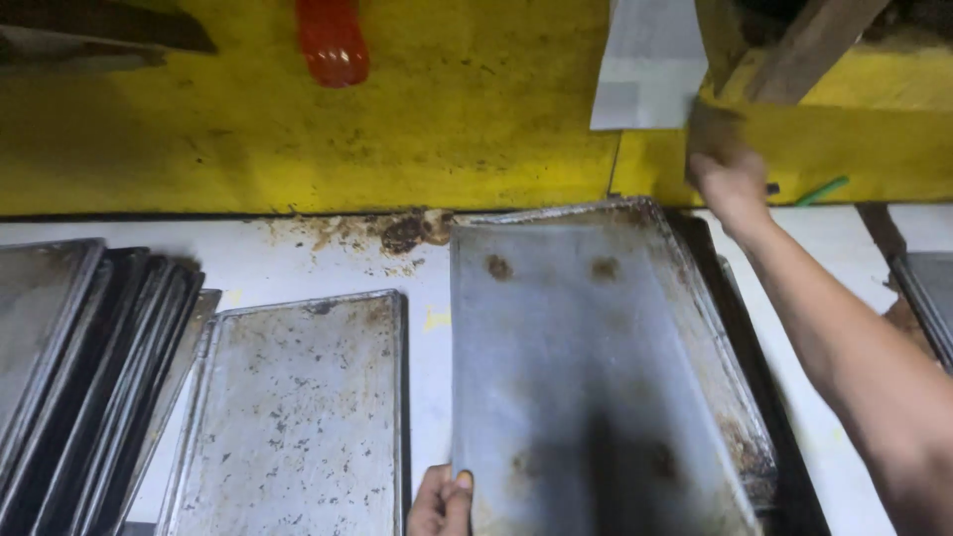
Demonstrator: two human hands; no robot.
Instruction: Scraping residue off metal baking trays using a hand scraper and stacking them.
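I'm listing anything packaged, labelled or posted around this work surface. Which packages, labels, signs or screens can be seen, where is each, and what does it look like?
White sheet of paper: on the yellow wall at top right, rectangular, plain white with grey shading; any writing cannot be made out.
Red bottle-like container: against the yellow wall at top centre-left, rounded, glossy red; no label visible.
No screens or signs show.

Stained metal baking tray point(586, 377), tilted atop stacked trays

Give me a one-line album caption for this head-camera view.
Left hand grips a worn metal tray; right hand reaches toward the yellow wall.
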